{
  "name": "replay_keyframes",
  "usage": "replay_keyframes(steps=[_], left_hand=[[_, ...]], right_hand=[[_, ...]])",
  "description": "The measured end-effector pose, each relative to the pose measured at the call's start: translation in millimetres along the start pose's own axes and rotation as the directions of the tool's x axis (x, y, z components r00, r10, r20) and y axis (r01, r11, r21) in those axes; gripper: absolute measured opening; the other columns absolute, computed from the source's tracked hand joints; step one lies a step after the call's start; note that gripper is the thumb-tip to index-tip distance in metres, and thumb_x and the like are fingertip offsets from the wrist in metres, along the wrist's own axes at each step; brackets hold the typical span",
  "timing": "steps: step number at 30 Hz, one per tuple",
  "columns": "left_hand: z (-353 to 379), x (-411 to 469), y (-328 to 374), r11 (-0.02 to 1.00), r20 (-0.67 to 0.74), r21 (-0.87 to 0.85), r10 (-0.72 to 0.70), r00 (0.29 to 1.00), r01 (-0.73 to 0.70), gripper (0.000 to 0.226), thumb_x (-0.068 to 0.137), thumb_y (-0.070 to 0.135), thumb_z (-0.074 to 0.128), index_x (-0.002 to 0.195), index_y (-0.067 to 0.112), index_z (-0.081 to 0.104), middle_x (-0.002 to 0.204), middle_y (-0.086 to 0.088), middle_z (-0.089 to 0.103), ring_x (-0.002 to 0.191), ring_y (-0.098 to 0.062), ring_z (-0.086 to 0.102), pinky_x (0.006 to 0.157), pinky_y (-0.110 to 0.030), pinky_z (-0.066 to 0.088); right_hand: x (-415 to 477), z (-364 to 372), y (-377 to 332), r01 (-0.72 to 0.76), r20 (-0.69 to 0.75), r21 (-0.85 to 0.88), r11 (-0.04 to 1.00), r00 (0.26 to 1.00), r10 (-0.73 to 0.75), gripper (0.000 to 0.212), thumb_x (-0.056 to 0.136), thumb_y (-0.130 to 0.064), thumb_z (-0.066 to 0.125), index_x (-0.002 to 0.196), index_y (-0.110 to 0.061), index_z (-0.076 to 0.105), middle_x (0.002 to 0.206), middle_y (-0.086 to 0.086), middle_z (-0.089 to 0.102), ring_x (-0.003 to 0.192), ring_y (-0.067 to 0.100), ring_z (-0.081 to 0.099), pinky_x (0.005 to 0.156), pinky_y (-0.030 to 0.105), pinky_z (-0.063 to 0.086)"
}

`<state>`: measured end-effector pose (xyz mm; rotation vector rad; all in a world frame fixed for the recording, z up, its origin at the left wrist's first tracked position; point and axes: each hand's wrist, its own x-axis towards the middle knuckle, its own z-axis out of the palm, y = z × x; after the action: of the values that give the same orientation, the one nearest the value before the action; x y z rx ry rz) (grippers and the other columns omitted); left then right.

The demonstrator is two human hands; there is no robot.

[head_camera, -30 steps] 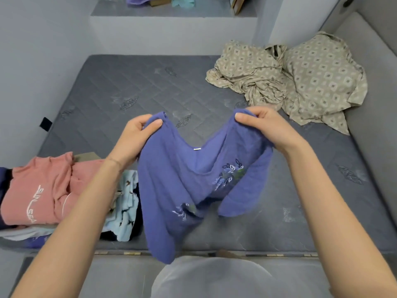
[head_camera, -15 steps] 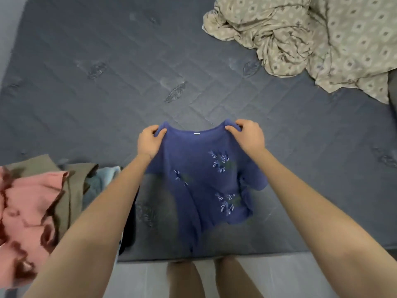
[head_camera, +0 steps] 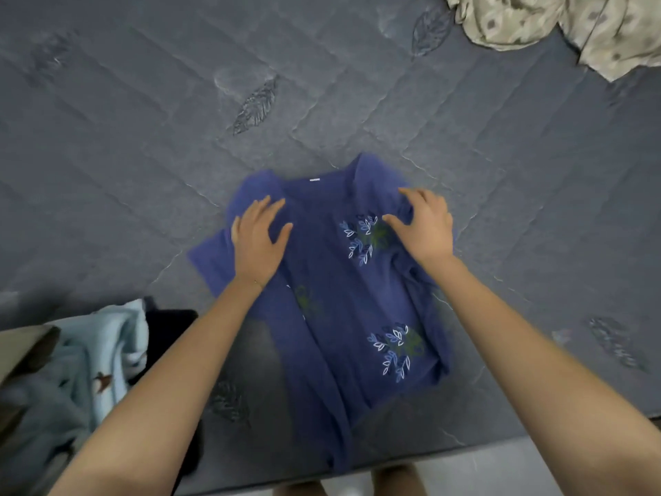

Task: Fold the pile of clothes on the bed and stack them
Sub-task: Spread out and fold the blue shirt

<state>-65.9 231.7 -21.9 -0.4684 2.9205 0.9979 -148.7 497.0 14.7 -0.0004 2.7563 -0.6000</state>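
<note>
Lying front side up at the centre of the frame: one blue shirt (head_camera: 332, 298) with embroidered leaf sprigs, spread on the grey quilted mattress (head_camera: 143, 137), neckline toward the top of the frame, hem at the near edge of the bed.

Progress, as judged:
- Shirt laid out but not yet folded. The sleeve at the left of the frame lies spread outward, while the side at the right is rumpled and partly tucked under. Smoothing looks to be the step in hand.
- Unfolded pile (head_camera: 89, 352) at the lower left: a light blue garment (head_camera: 107, 338), a black garment (head_camera: 171, 320) and an olive garment (head_camera: 21, 345), all crumpled together.
- No folded stack appears in the frame, so most of the task seems left to do.
- Beige patterned sheet (head_camera: 572, 26), bunched, at the upper right, well apart from the shirt.

Hands:
- Left hand (head_camera: 259, 241): palm down on the shirt's shoulder at the left, fingers straight and spread, thumb out, pressing the cloth flat.
- Right hand (head_camera: 425, 227): over the opposite shoulder, fingers arched and splayed, tips touching the fabric, gripping nothing that shows.
- Both forearms reach up from the lower corners of the frame.
</note>
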Motion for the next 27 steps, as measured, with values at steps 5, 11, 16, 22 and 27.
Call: replay_keyframes(steps=[5,11,16,22,27], left_hand=[[41.9,-9.6,18.5,0.992,0.143,0.051,0.108,0.984,-0.116,0.048,0.097,0.033,0.057,0.144,0.026,0.047,0.155,-0.003,0.037,0.147,-0.024,0.026,0.118,-0.047,0.009],[92.4,-2.6,45.3,0.962,0.25,0.092,0.228,0.941,-0.258,0.053,0.097,0.033,0.057,0.147,0.026,0.042,0.158,-0.003,0.032,0.148,-0.024,0.02,0.118,-0.047,0.006],[124.3,5.3,69.8,0.948,0.292,0.09,0.27,0.918,-0.307,0.054,0.098,0.032,0.053,0.149,0.024,0.039,0.159,-0.002,0.029,0.149,-0.024,0.016,0.12,-0.046,0.004],[143.6,16.8,95.8,0.947,0.315,0.038,0.29,0.904,-0.318,0.05,0.101,0.022,0.049,0.149,0.019,0.037,0.158,-0.004,0.031,0.149,-0.024,0.018,0.12,-0.039,0.005],[157.9,26.7,114.3,0.949,0.384,0.053,0.267,0.884,-0.31,0.048,0.104,0.02,0.042,0.151,0.019,0.033,0.159,-0.004,0.027,0.15,-0.024,0.014,0.122,-0.042,0.006]], right_hand=[[-9.1,15.8,47.7,-0.113,0.01,0.036,0.993,0.994,0.113,0.061,0.087,-0.039,0.069,0.141,-0.018,0.048,0.137,0.007,0.05,0.128,0.034,0.041,0.105,0.045,0.035],[-2.8,23.7,93.0,-0.214,0.006,0.154,0.965,0.976,0.216,0.065,0.091,-0.04,0.065,0.146,-0.015,0.041,0.145,0.009,0.046,0.135,0.031,0.037,0.11,0.044,0.031],[12.4,34.3,113.6,-0.324,0.066,0.225,0.919,0.946,0.318,0.07,0.092,-0.039,0.064,0.148,-0.009,0.036,0.145,0.014,0.045,0.134,0.034,0.04,0.111,0.046,0.033],[26.6,27.1,127.4,-0.292,0.036,0.348,0.891,0.954,0.298,0.03,0.089,-0.021,0.068,0.067,-0.019,0.048,0.081,0.008,0.057,0.082,0.026,0.052,0.072,0.031,0.036],[38.6,-14.3,129.4,-0.252,0.021,0.738,0.626,0.936,0.352,0.031,0.091,-0.019,0.067,0.071,-0.011,0.045,0.069,0.003,0.039,0.066,0.009,0.037,0.059,0.026,0.035]])
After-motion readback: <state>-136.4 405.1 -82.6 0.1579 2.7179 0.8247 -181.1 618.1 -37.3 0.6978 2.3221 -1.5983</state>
